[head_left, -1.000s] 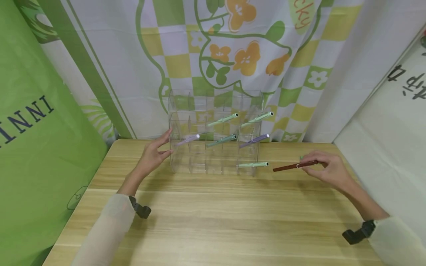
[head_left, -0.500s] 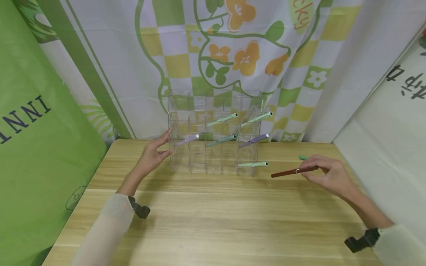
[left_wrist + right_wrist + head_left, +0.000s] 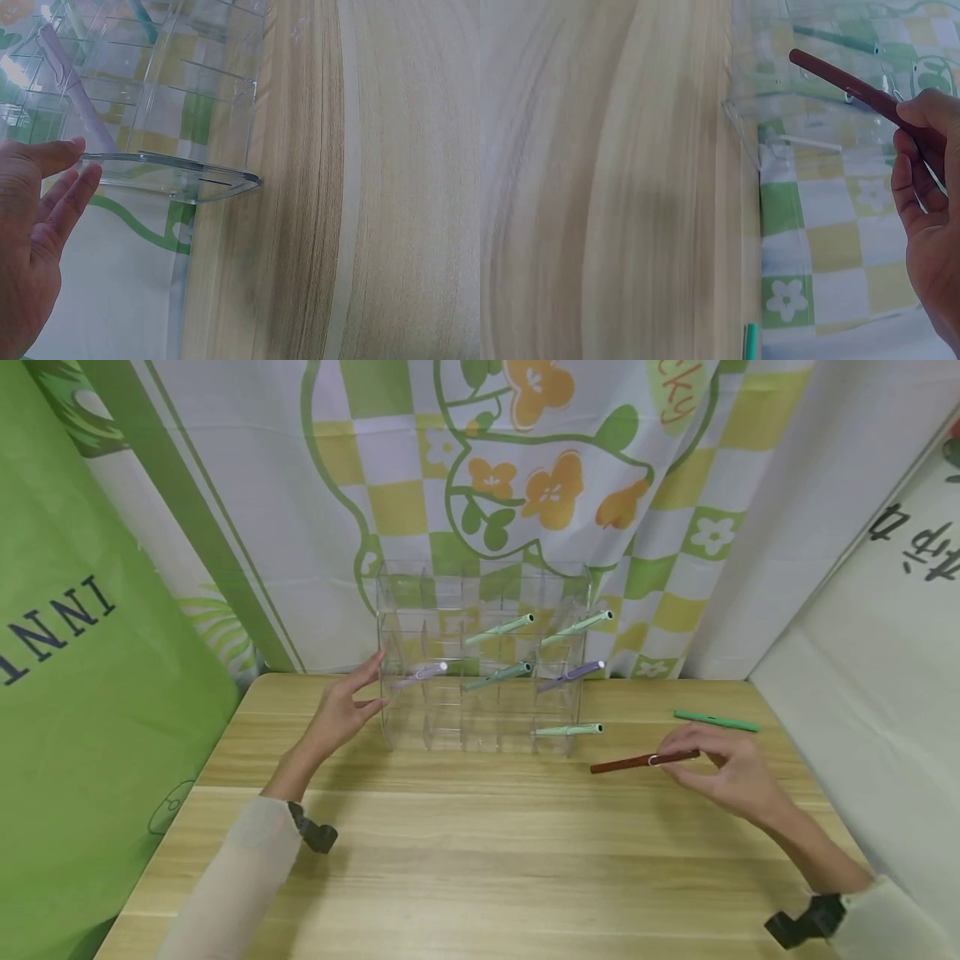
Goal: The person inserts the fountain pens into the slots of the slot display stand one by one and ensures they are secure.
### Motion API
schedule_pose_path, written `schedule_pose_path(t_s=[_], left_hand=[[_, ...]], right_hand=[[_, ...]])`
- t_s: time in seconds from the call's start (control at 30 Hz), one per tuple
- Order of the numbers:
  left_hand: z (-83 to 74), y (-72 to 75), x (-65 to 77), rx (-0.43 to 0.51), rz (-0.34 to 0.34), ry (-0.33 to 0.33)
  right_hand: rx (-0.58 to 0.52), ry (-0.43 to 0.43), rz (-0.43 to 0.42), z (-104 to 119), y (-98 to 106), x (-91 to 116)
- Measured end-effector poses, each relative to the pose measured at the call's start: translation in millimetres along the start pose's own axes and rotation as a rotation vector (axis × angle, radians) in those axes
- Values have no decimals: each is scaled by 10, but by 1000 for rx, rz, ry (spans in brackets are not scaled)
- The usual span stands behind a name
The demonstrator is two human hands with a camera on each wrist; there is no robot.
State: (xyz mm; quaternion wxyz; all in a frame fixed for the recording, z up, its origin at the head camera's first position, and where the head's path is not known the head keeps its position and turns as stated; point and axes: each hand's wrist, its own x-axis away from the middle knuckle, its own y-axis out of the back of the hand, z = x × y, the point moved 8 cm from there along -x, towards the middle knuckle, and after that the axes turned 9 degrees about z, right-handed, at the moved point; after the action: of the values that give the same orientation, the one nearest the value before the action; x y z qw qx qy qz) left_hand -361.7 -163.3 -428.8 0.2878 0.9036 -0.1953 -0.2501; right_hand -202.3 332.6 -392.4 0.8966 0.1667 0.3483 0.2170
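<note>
A clear plastic display rack with rows of compartments (image 3: 480,702) stands upright at the back of the table. My left hand (image 3: 339,712) pinches its left side panel (image 3: 172,166) at the edge, thumb and fingers on either side. Between thumb and fingers, my right hand (image 3: 720,767) holds a dark red-brown pen (image 3: 621,764) in the air, right of the rack and in front of it. The pen's free end points left. Several pens stick out of the compartments: a lilac pen (image 3: 422,675), a teal pen (image 3: 498,677), a purple pen (image 3: 573,675) and pale green ones (image 3: 568,729).
A bright green pen (image 3: 716,721) lies on the wooden table (image 3: 480,860) behind my right hand. A printed curtain (image 3: 405,502) hangs right behind the rack. Green cloth (image 3: 82,718) borders the table's left side, and white cloth (image 3: 862,693) its right.
My right hand has moved left and toward me with the red-brown pen, uncovering the green pen on the table. My left hand stays at the rack.
</note>
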Motion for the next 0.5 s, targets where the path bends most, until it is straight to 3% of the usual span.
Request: schedule_pose_path(t_s=[0.5], left_hand=[[2, -6, -6, 15, 9, 23]], right_hand=[[7, 57, 12, 125, -405, -144]])
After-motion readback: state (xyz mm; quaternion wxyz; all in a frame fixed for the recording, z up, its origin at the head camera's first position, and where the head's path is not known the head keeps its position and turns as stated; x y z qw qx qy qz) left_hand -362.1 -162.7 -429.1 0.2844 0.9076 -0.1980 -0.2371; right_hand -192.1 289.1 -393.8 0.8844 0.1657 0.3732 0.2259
